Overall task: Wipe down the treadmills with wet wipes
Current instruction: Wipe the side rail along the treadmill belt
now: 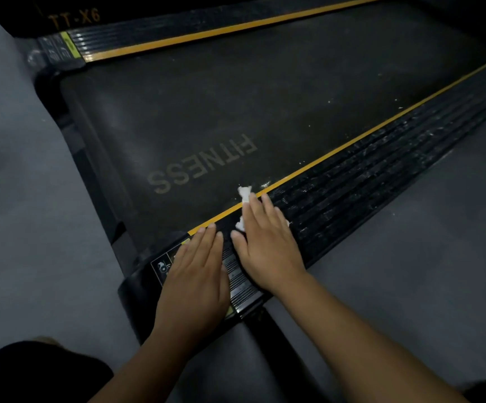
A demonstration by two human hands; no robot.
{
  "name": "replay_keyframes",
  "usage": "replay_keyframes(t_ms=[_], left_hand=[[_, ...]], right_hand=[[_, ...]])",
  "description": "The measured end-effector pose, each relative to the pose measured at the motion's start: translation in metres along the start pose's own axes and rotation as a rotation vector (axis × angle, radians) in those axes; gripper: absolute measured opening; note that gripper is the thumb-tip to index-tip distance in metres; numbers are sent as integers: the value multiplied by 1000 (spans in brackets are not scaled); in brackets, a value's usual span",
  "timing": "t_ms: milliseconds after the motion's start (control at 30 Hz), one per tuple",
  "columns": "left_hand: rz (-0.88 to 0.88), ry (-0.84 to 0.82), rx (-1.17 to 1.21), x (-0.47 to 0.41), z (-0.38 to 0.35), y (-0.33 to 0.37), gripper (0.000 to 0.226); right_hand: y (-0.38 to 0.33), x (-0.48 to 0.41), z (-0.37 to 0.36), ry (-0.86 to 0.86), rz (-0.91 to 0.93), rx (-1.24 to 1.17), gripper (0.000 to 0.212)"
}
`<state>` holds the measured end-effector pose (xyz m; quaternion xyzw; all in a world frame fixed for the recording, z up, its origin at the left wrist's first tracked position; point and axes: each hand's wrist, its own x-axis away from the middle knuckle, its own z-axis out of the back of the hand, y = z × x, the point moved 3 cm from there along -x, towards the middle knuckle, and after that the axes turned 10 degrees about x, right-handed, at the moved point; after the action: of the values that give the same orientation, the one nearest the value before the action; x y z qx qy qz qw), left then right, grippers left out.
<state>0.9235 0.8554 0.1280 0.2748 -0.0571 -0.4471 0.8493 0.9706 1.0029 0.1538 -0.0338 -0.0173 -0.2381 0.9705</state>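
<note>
We count two hands on one treadmill's near rail: our right hand presses one white wet wipe flat, fingers straight; our left hand rests beside it, fingers straight, holding nothing.

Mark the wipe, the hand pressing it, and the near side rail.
wipe (245, 194), head view, white end past the fingertips.
right hand (268, 245), head view, back of the hand.
near side rail (367, 184), head view, ribbed black tread.

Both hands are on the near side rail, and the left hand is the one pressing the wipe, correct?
Not quite. The head view shows the right hand pressing the wipe; the left hand lies flat and bare beside it. Both hands are on the near side rail.
</note>
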Motion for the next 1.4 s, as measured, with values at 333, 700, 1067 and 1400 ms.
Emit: replay_keyframes(t_ms=[333,700,1067,1400], left_hand=[[1,10,6,-3,1,2,59],[6,3,-35,-3,0,4,58],[0,-3,-79,-3,-2,5,59],[1,1,-74,-5,-3,5,60]], right_hand=[[5,31,3,29,113,-164,64],[44,47,-3,68,-17,-25,77],[47,42,6,111,26,-48,72],[24,73,-8,111,-114,-15,63]])
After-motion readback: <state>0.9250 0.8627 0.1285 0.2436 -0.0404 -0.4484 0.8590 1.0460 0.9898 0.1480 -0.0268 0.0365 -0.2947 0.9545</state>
